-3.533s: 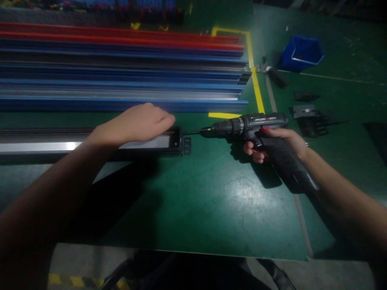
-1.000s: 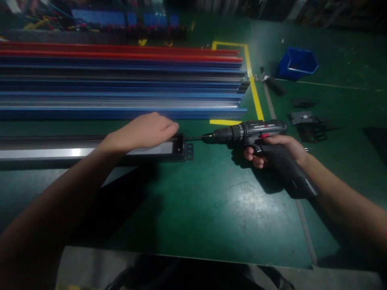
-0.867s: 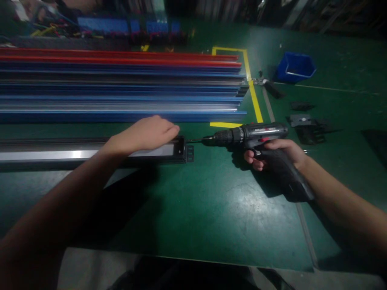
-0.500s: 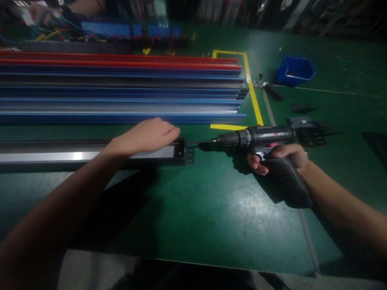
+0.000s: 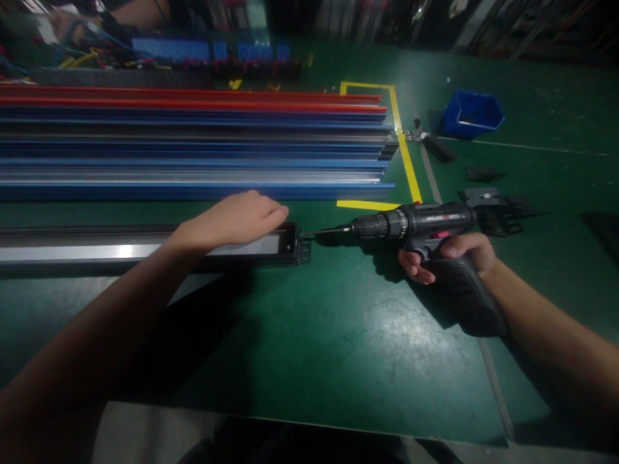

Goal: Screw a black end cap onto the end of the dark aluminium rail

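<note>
My right hand (image 5: 464,254) is wrapped round the handle of a black cordless drill (image 5: 430,225), which points left. Its long bit (image 5: 329,231) reaches to the end of a long black rail (image 5: 251,259) with a silver inner face. At that end sits a dark end cap (image 5: 290,245) with a small slotted tab sticking out. A small screw seems to be at the bit's tip, too small to make out clearly. Closed over the rail near this end, my left hand (image 5: 236,219) holds it against the table; its fingertips are hidden on the far side.
Beyond the rail lie several red and blue profiles (image 5: 290,187), beside yellow tape marks (image 5: 411,171). A blue bin (image 5: 474,116) and black brackets (image 5: 498,206) stand to the right on the green table (image 5: 338,361). A co-worker's arm (image 5: 140,13) and wires are at the back left.
The drill and my right hand have shifted slightly right and down, away from the rail's end. My left hand and the rail have stayed in place.
</note>
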Tool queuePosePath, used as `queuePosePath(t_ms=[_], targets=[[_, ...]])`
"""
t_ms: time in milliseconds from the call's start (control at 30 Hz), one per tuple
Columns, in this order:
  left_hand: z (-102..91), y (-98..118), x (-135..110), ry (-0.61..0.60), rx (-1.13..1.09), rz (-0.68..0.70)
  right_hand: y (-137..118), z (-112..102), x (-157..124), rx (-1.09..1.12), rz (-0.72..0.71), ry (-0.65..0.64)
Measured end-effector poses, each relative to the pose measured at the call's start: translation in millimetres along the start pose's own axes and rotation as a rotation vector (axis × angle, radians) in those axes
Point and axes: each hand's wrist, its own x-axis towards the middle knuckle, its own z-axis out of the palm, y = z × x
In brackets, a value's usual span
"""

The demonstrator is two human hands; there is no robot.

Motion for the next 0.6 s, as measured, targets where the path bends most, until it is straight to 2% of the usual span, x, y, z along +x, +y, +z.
queuePosePath(t_ms=[167, 600], targets=[[-0.1, 0.3, -0.2, 0.004, -0.001, -0.007, 1.0, -1.2, -1.2, -0.003, -0.005, 0.0], [0.6, -3.0, 0.2, -0.013, -0.009, 0.002, 3.9, -3.6, -7.1, 0.022, 0.005, -0.093]])
